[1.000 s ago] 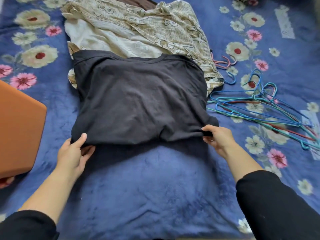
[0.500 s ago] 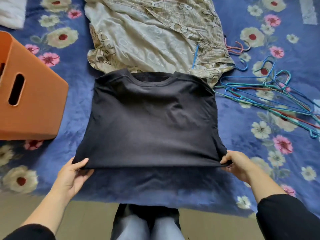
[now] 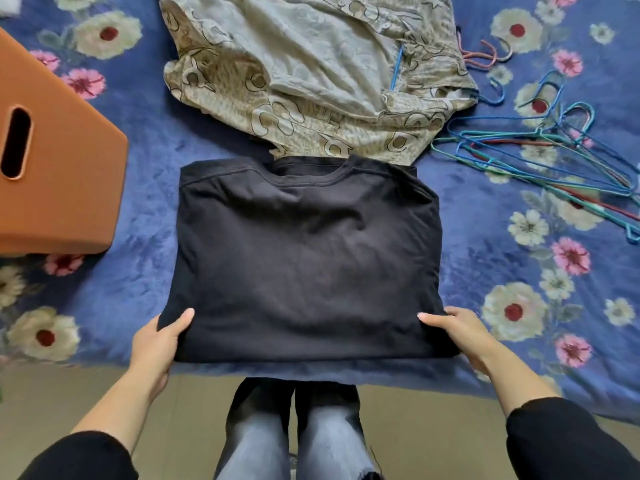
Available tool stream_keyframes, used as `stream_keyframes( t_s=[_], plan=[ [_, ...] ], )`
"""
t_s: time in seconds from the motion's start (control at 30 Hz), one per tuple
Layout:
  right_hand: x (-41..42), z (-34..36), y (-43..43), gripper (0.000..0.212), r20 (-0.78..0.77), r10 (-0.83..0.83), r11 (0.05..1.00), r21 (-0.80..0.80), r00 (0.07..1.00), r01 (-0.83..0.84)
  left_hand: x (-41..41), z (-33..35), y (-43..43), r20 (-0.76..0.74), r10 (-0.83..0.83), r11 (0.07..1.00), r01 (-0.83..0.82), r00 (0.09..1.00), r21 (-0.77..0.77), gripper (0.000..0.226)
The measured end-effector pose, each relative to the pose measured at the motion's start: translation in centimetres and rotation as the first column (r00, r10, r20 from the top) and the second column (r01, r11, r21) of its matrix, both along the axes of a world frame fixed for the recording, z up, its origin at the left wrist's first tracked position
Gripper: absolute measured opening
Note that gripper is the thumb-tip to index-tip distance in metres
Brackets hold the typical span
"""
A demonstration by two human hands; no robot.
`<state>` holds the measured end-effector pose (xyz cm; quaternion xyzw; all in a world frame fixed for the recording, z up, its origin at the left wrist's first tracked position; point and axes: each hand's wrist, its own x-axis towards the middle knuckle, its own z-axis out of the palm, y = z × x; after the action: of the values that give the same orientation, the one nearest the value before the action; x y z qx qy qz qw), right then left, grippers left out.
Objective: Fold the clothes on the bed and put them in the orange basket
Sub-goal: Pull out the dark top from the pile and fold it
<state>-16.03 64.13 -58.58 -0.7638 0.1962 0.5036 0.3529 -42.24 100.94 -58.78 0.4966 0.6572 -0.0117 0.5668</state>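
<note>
A black T-shirt (image 3: 308, 258), folded into a rough square with its collar at the far side, lies on the blue floral bedspread (image 3: 485, 258) at the bed's near edge. My left hand (image 3: 157, 344) grips its near left corner, thumb on top and fingers underneath. My right hand (image 3: 460, 332) grips the near right corner the same way. The orange basket (image 3: 65, 188) stands on the bed to the left, with a slot handle in its side. A beige patterned garment (image 3: 311, 74) lies crumpled beyond the T-shirt.
Several wire hangers (image 3: 540, 157) in blue, teal and red lie tangled on the bedspread at the right. The floor and my legs (image 3: 294, 438) in grey trousers show below the bed's edge.
Both hands have pulled the folded black T-shirt toward me to the bed's near edge. It now lies off the beige garment. The view has tilted down, showing the basket, floor and my legs.
</note>
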Motion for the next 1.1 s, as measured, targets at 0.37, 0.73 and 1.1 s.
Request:
stream_keyframes(
  t_s=[0.37, 0.73, 1.1],
  plan=[
    [-2.7, 0.1, 2.5, 0.028, 0.074, -0.182, 0.974, -0.12, 0.98, 0.19, 3.1, -0.8, -2.7, -0.48, -0.468, 0.536, 0.67, 0.742, 0.514, 0.067],
    [-4.2, 8.5, 14.3, 0.012, -0.151, -0.48, 0.777, 0.385, 0.864, 0.499, 12.2, -1.3, -6.8, 0.119, -0.937, 0.345, 0.928, 0.33, 0.14, 0.044],
    [-14.6, 4.4, 27.6, 0.068, -0.046, 0.561, 0.745, 0.462, 0.826, -0.481, 3.0, -0.3, 8.2, 0.375, 0.177, 0.822, 0.073, 0.91, -0.565, 0.059]
  ],
)
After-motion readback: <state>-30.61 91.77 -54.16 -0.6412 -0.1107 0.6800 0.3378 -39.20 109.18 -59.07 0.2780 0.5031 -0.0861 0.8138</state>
